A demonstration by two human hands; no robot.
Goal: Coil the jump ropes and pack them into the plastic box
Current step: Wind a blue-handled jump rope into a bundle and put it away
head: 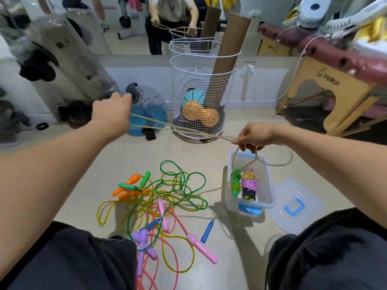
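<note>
From the head view, a thin tan twine jump rope [184,130] is being stretched between the two hands, which are held well apart. The left hand [112,114] is closed around its far-left end; the right hand [254,137] is pinching it above the clear plastic box [270,197], where two coiled ropes are already lying. The rest is trailing to the floor. Being limp and light, it is probably best wound in loops and gripped at the bundle's middle. A tangle of coloured plastic ropes [159,197] is waiting, near left.
</note>
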